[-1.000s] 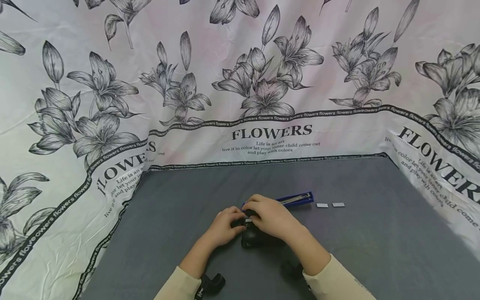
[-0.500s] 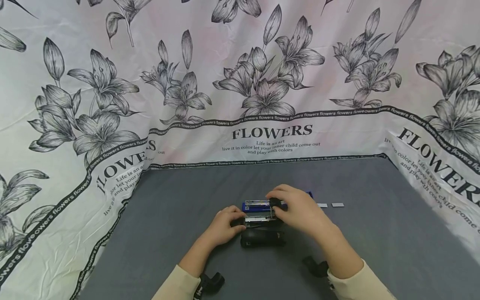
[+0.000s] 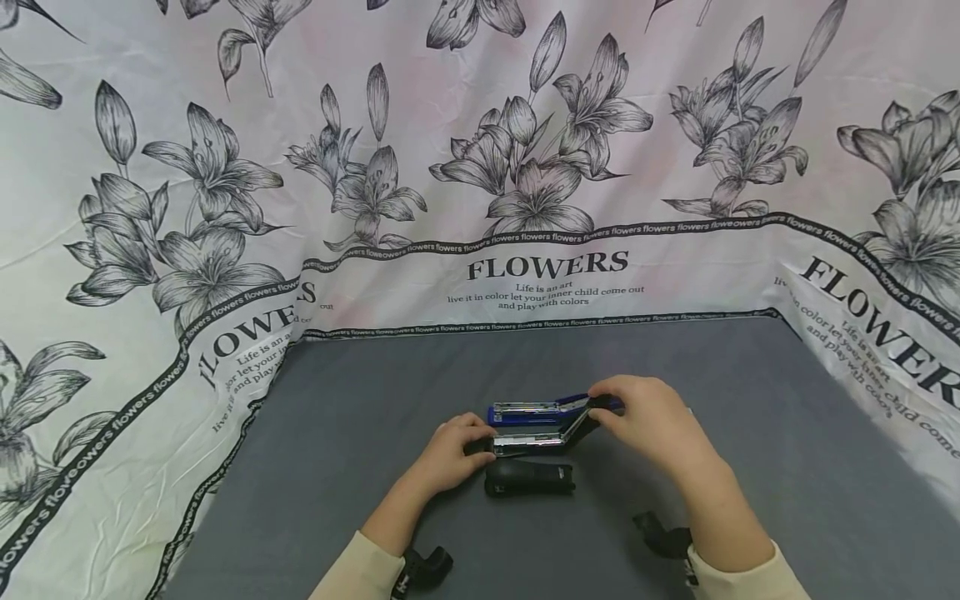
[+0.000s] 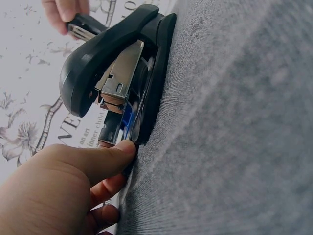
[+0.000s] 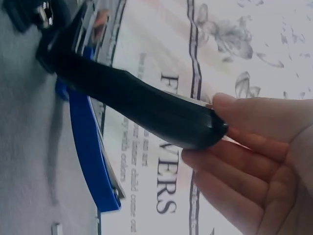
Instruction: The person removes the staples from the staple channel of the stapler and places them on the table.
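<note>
Three staplers lie in a row in the head view. My left hand holds the base of the middle black stapler by its left end, with the thumb on top in the left wrist view. That stapler is folded wide, its metal staple channel uncovered. Between thumb and fingers, my right hand pinches the tip of its raised top arm. Just behind is a blue stapler, also folded back. In front sits another black stapler, its top over its base, untouched.
A small staple strip lies on the grey cloth at the right, mostly hidden by my right hand in the head view. Grey cloth covers the table. A flower-printed curtain hangs around its back and sides.
My right hand has moved right, swinging the middle stapler's top arm up and over from left to right and exposing its channel. The left hand keeps its grip on the base.
</note>
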The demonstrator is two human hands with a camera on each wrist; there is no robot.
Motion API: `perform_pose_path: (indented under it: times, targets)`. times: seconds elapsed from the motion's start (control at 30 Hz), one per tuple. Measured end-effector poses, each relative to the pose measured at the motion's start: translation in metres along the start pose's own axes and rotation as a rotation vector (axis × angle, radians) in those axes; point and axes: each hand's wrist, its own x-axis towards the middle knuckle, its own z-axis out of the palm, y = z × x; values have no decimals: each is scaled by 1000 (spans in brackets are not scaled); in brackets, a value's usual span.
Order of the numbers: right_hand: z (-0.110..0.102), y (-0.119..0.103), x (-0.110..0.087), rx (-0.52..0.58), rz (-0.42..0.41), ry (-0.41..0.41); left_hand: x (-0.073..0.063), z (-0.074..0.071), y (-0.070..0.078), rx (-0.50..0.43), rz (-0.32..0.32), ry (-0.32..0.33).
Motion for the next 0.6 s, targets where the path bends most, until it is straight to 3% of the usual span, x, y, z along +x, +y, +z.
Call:
perform_pose_path:
  times: [0.33, 0.6]
  targets:
    - [-9, 17, -1, -54, 155, -209, 0, 1, 0, 9, 1, -2]
    - [-3, 25, -2, -55, 261, -260, 0, 1, 1, 14, -10, -8]
